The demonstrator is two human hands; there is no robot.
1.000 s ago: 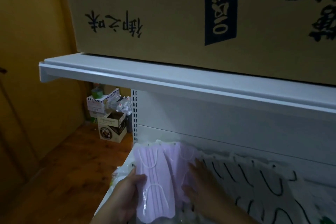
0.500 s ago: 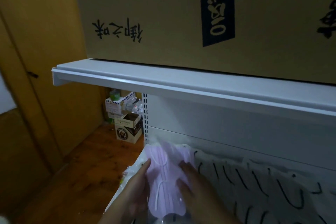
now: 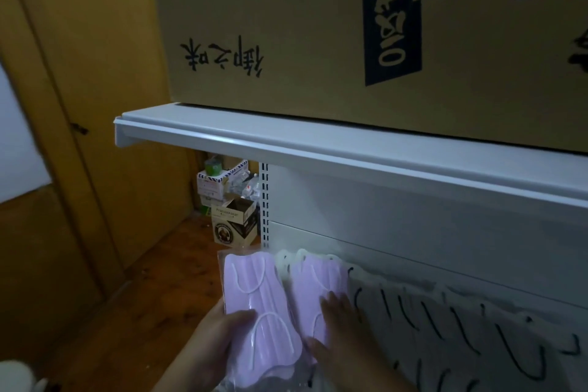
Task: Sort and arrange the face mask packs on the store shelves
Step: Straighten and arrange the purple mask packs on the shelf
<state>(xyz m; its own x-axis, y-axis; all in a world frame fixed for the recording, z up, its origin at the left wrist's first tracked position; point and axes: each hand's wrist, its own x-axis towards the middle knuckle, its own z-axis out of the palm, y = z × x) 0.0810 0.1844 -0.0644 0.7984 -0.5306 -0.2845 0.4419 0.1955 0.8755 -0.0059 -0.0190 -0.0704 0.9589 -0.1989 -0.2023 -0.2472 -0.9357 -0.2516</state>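
Big cardboard box [image 3: 318, 25] sits on the top shelf [image 3: 350, 153]. Below it, white masks [image 3: 461, 328] with black loops are fanned along the lower shelf. Your left hand [image 3: 210, 347] grips a pink pack [image 3: 257, 318] at the left end; your right hand [image 3: 340, 328] lies flat, fingers relaxed, on a second pink pack [image 3: 318, 283] just beside it.

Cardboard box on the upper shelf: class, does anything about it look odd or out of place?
Yes. The cardboard box on the white upper shelf stands upside down: its printed characters and dark label read inverted. It otherwise sits flat and looks undamaged. Below, the mask packs show nothing odd.
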